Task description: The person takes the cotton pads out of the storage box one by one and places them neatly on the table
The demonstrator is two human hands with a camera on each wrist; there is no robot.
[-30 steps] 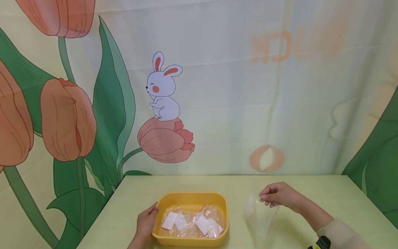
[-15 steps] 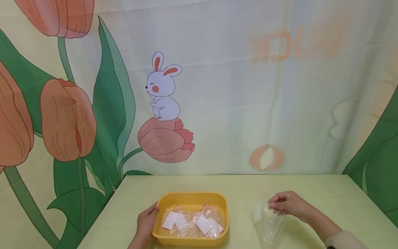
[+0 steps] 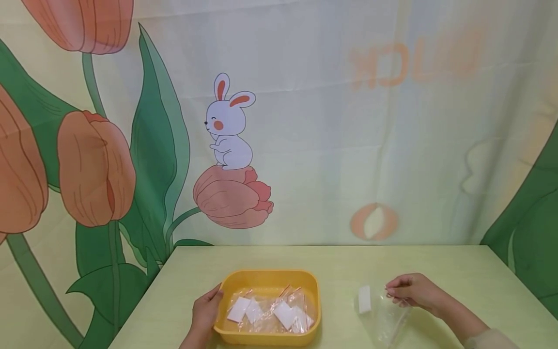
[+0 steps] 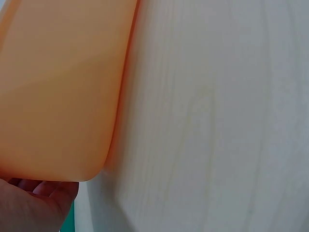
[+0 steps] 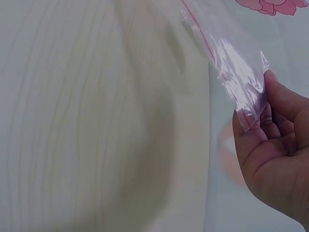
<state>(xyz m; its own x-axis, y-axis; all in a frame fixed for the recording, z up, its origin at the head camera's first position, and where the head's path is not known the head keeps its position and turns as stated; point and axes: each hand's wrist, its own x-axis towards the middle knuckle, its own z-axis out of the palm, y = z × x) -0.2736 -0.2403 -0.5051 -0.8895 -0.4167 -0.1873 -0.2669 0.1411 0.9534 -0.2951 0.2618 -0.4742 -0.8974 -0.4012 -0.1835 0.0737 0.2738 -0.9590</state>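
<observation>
My left hand grips the left end of a yellow plastic tray, thumb near the rim; in the left wrist view the fingers touch its outer wall. Inside the tray lie several clear zip bags with white squarish pieces. To the right, my right hand pinches a clear plastic bag by its edge, and the bag hangs down. The right wrist view shows this bag with a red zip line. A small white block is just left of the bag; I cannot tell whether it touches it.
The pale table ends at a hanging cloth printed with tulips and a rabbit. Pale wood-grain surface lies between the tray and the right hand.
My right hand has moved right and toward me with the bag. The white block has shifted right and now shows apart from the bag's upper part. Left hand and tray stay put.
</observation>
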